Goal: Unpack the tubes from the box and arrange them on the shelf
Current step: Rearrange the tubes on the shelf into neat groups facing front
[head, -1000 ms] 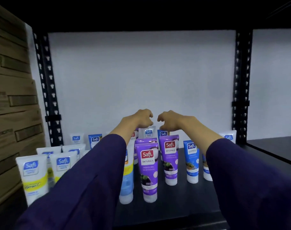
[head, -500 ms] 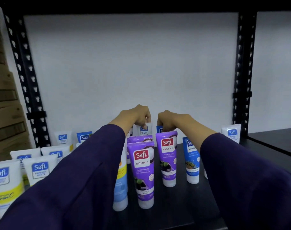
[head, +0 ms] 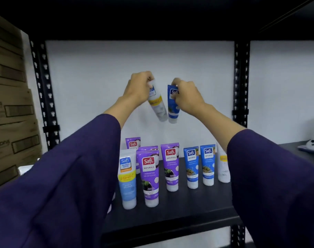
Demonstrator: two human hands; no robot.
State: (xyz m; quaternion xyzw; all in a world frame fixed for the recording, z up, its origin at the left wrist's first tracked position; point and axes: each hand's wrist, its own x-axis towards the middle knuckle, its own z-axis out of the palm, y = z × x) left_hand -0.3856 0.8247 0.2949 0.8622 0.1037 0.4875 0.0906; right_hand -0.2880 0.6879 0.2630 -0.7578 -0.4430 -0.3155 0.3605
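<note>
My left hand [head: 139, 88] grips the top of a white tube with a yellow band [head: 157, 105], held high above the black shelf [head: 188, 208]. My right hand [head: 185, 96] grips the top of a blue tube [head: 173, 109] beside it; both tubes hang cap down, their caps nearly touching. Below them stand rows of tubes cap down: a white and light-blue tube [head: 127, 178], purple tubes [head: 150, 176] [head: 171, 165], two blue tubes [head: 191, 166] [head: 207, 163] and a white tube [head: 222, 167] partly behind my right sleeve. No box is in view.
Black perforated uprights [head: 43, 93] [head: 240, 77] frame the bay, with a white wall behind. Stacked cardboard cartons [head: 9, 104] stand at the left. A dark upper shelf is overhead. A small white object [head: 312, 143] lies on the neighbouring shelf at right.
Both hands took hold of tubes at the back of the rows and lifted them well above the shelf. The view has also shifted.
</note>
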